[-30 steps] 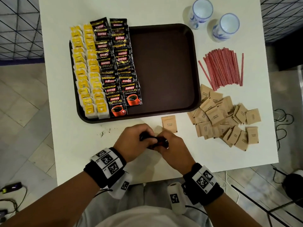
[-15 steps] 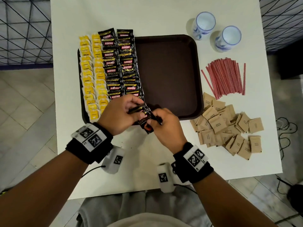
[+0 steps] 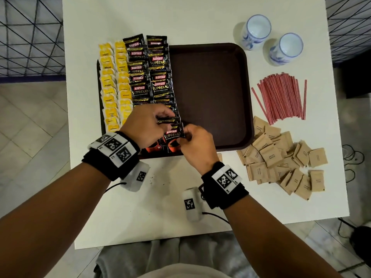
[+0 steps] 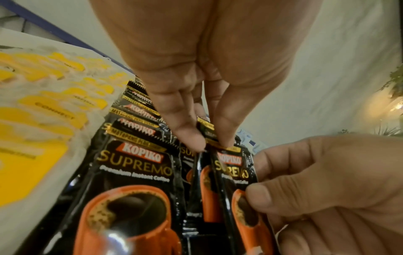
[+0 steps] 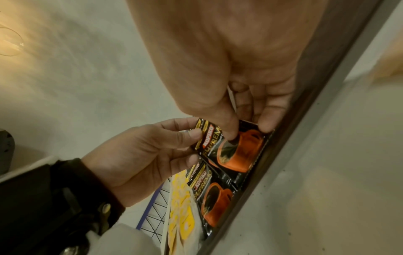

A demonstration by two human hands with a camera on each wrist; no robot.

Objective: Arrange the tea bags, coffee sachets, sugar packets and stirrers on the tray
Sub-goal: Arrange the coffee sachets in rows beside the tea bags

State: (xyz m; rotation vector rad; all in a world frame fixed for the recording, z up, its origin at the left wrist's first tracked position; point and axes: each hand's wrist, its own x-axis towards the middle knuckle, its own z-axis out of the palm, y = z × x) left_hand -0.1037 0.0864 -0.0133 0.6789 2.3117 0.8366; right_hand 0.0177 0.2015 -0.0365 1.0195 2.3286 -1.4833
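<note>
A dark brown tray (image 3: 212, 93) lies on the white table. Two rows of yellow tea bags (image 3: 112, 85) fill its left edge, and two rows of black coffee sachets (image 3: 152, 77) lie beside them. At the near end of the right sachet row, both hands hold one black coffee sachet (image 3: 174, 137) (image 5: 231, 148) (image 4: 234, 170). My left hand (image 3: 148, 125) pinches its top edge. My right hand (image 3: 192, 141) pinches its lower right side with thumb and fingers. Red stirrers (image 3: 283, 99) and brown sugar packets (image 3: 281, 161) lie on the table right of the tray.
Two blue-and-white cups (image 3: 273, 45) stand at the table's far right. The right half of the tray shows bare brown surface. One sugar packet (image 3: 219, 157) peeks out beside my right wrist. Small dark crumbs (image 3: 154, 179) dot the table's near part.
Both hands carried the coffee sachet from the table's near edge onto the tray, to the near end of the right sachet row.
</note>
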